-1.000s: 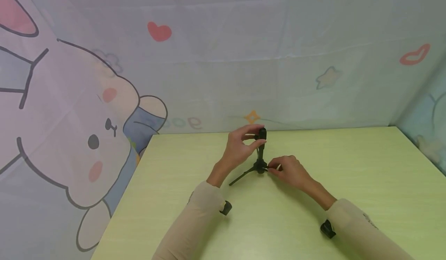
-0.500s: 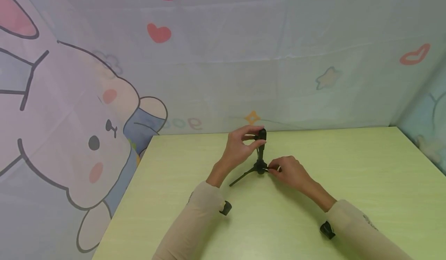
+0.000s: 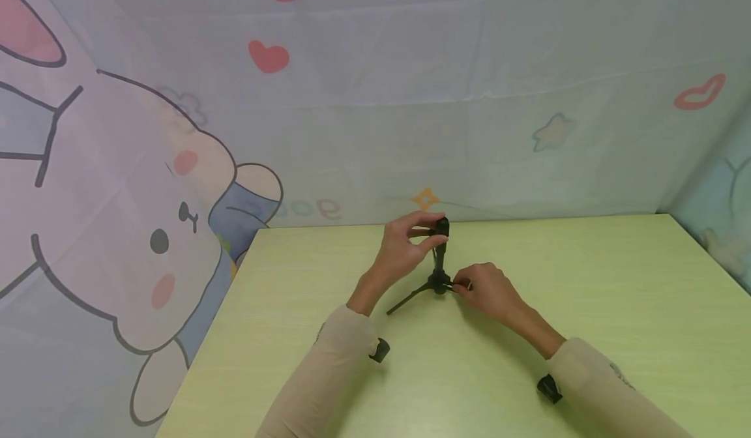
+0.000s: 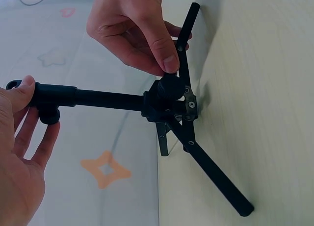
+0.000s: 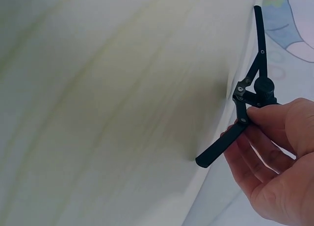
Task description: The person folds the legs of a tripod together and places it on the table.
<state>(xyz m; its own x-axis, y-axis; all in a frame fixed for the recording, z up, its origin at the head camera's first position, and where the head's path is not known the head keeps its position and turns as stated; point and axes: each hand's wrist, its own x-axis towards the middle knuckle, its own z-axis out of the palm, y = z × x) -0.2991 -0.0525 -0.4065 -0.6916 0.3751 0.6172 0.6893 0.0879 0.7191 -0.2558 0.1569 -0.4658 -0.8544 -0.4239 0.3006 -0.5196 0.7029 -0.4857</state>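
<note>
Backdrop (image 3: 364,164), rabbit-printed, is hung behind the pale worktop (image 3: 622,262). Toward the worktop's rear edge, a black tripod stand (image 3: 439,278) is held upright between both hands.

Top end is gripped by the left hand (image 3: 401,252): thumb on one side, fingers curled round the other. Base is pinched by the right hand (image 3: 488,288), thumb in front, fingers tucked behind one leg. Exact thumb contact, hub knob or leg root, can't be told; it's partly hidden.

Legs (image 4: 216,179) are splayed out. Post (image 4: 108,98) is seated in the hub (image 4: 151,106), which carries the hub knob (image 4: 171,87); a smaller side knob (image 4: 49,114) is sat near the left fingers.

Change over the last second: next to none. Both grips have been kept in place; no leg swing is seen. Judged meaning: stand is being steadied from above, with the fine work confined to the base, and no visible progress made there.
</note>
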